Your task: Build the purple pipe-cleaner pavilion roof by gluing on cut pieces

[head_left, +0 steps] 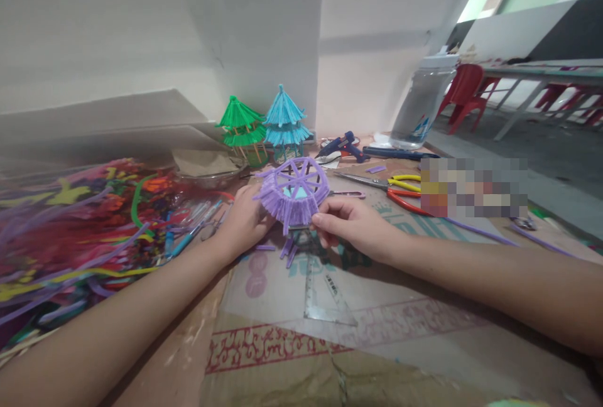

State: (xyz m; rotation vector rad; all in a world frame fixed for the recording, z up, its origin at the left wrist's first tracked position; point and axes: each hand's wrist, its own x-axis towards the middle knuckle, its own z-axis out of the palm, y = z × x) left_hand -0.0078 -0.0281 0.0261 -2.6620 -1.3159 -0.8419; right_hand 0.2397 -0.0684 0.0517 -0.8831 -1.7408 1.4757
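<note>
A purple pipe-cleaner pavilion roof [299, 196] is held up in front of me, its spoked top ring bare and a fringe of short strips along its left and near sides. My left hand [245, 218] grips it from the left, its fingers partly hidden behind the fringe. With thumb and fingers closed, my right hand [346, 222] pinches the lower right edge of the fringe. Short purple pipe-cleaner pieces [288, 250] lie just below it on the cardboard [400, 306]. Nearer to me is a clear set square [325, 303].
Green [240, 121] and blue model pavilions [285, 118] stand against the wall. Blue glue gun [343, 146], orange-and-yellow-handled scissors [396, 187] and a water bottle [424, 102] are at the right. A heap of coloured pipe cleaners [94, 225] fills the left side.
</note>
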